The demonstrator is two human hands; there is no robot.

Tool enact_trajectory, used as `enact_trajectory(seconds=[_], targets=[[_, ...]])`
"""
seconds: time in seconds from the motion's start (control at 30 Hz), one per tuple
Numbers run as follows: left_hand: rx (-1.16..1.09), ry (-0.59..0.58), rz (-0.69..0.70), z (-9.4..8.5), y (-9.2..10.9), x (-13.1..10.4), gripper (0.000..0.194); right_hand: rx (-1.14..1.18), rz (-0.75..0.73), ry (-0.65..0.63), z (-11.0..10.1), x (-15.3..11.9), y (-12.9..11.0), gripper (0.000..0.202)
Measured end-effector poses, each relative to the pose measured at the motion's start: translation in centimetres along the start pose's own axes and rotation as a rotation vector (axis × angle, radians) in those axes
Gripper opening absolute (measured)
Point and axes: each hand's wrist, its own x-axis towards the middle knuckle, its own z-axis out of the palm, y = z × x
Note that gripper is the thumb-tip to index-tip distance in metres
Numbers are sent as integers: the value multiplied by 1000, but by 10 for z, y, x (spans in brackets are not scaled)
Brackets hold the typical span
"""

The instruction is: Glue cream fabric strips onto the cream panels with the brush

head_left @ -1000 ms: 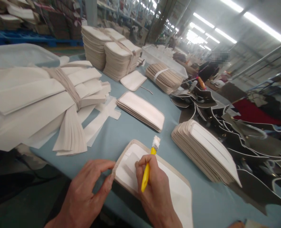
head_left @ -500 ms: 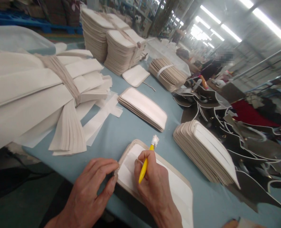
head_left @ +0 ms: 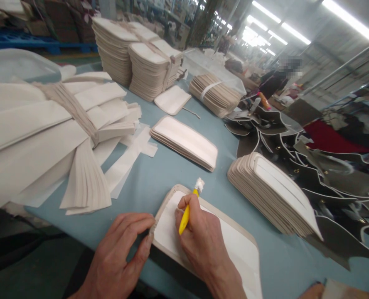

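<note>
Tabletop [head_left: 134,178], blue, under ceiling lights [head_left: 349,18], left hand [head_left: 119,245] in pinch grip at edge of panel [head_left: 239,245], right hand [head_left: 201,238] around yellow brush [head_left: 185,218]

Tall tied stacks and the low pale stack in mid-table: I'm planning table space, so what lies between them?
In the head view, a single loose panel lies between the tall tied stacks and the low pale stack, with a thin cord beside it.
</note>
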Motion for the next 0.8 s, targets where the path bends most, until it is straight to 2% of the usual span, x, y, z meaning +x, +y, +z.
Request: enact_trajectory(seconds=[0.3, 0.57, 0.8], targets=[[10, -11, 16, -1, -4, -1, 14, -54, 55, -107, -7, 6, -4, 31], [3, -57, 130, -3, -2, 11, 21, -75, 138, -209, -13, 10, -13, 38], [-24, -88, 146, 2, -2, 13, 21, -29, 130, -148, -9, 11, -9, 35]])
